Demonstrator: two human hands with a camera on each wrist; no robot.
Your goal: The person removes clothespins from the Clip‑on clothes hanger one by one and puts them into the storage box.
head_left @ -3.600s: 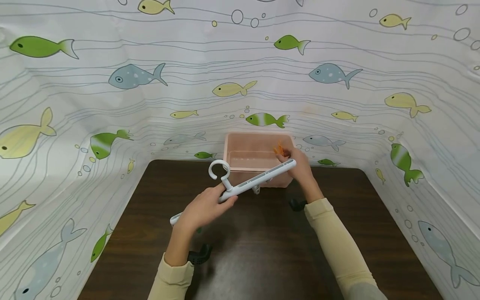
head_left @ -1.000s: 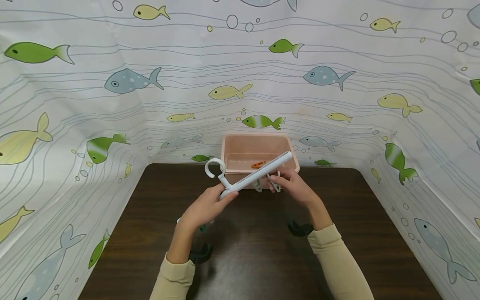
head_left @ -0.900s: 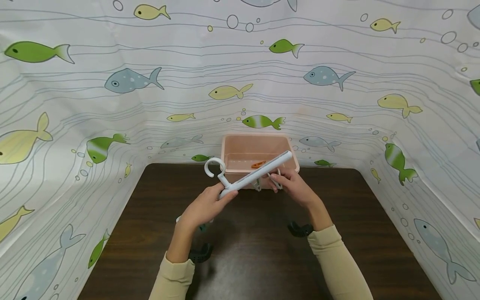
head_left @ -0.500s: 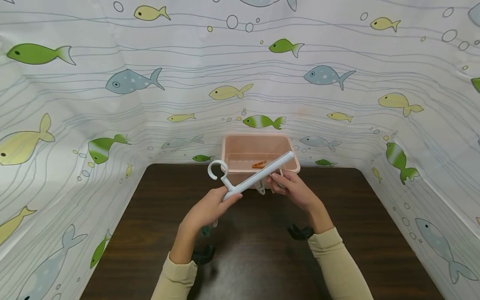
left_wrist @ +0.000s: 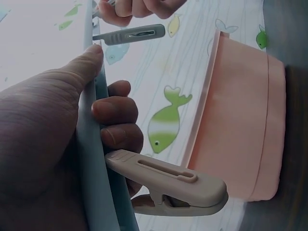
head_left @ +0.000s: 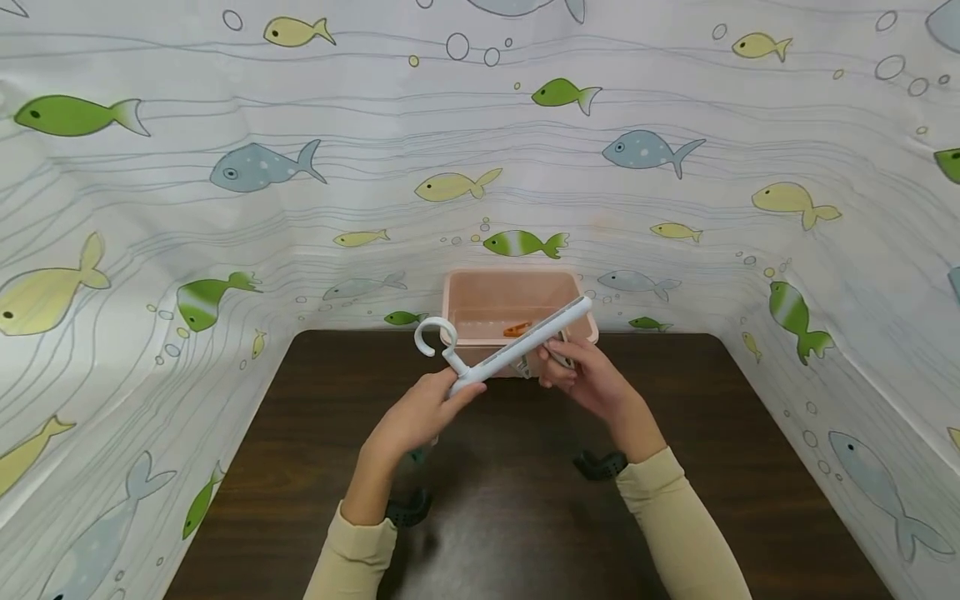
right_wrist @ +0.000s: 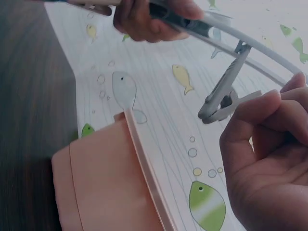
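My left hand grips a pale blue-white plastic hanger near its hook, the hanger slanting up to the right. A beige clothespin is clipped to it close by the left fingers, and a grey clothespin hangs farther along. Below the left hand, a small teal piece shows. Near the hanger's right end my right hand pinches a whitish clothespin, mostly covered by the fingers. In the right wrist view, the grey clothespin sits right beside the right thumb.
Behind the hanger, a pink bin stands at the table's far edge, with an orange clothespin inside. A fish-patterned sheet rises around the back and sides of the dark wooden table.
The orange clothespin, earlier in my right hand over the bin, now lies inside it. My right hand has come down to a whitish clothespin at the hanger. The left hand keeps its hold.
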